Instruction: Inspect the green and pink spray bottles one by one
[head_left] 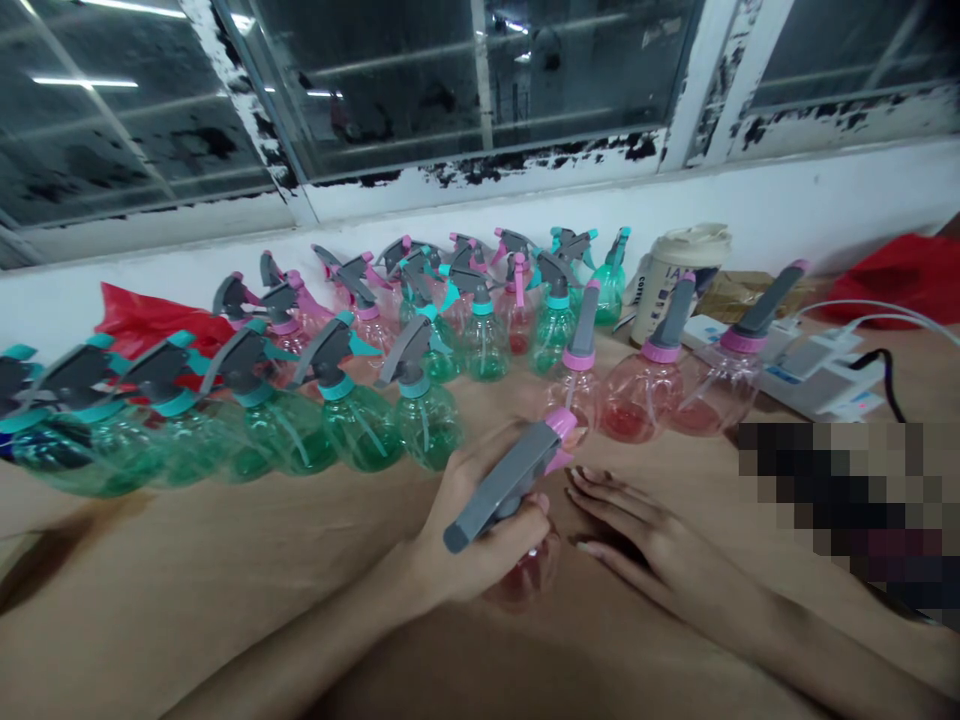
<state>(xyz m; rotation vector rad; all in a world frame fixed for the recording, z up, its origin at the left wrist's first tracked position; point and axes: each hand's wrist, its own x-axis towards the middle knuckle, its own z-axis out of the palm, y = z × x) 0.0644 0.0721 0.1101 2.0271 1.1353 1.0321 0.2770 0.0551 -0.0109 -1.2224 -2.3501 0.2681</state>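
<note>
My left hand (pixel 469 555) is wrapped round the neck of a pink spray bottle (pixel 510 480) in the lower middle. Its grey head with a pink nozzle points away and slightly right; much of the clear pink body is hidden behind my fingers. Just to the right, my right hand (pixel 637 525) lies on the table with fingers stretched out, holding nothing. Beyond my hands stand three more pink spray bottles (pixel 637 405) with grey heads and pink collars. A row of green spray bottles (pixel 364 430) with turquoise collars runs off to the left.
More pink and green spray bottles (pixel 487 345) crowd near the wall. Behind the right-hand bottles are a coffee cup (pixel 671 275), a power strip (pixel 814 365) with white cables and a red bag (pixel 892 280). Another red bag (pixel 154 325) lies at left on the brown table (pixel 247 580).
</note>
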